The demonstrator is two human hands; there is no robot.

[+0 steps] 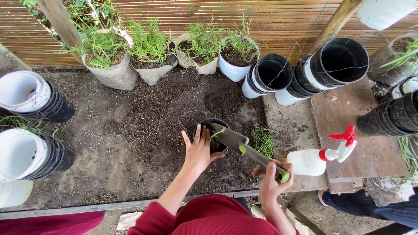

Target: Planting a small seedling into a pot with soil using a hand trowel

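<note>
Behind trowel (237,142), seedling (216,133) stem seems half hidden.

Left hand (199,152) rests fingers spread on rim of small black pot (212,135), set in loose soil (143,122) on bench. Right hand (271,180) grips trowel (244,148) handle; blade angled over pot mouth, beside a green sprig (217,132). Loose seedlings (263,140) lie just right of pot. Spray bottle (322,159) on its side on board (348,109). Planted bags (150,56) line rear fence.
</note>
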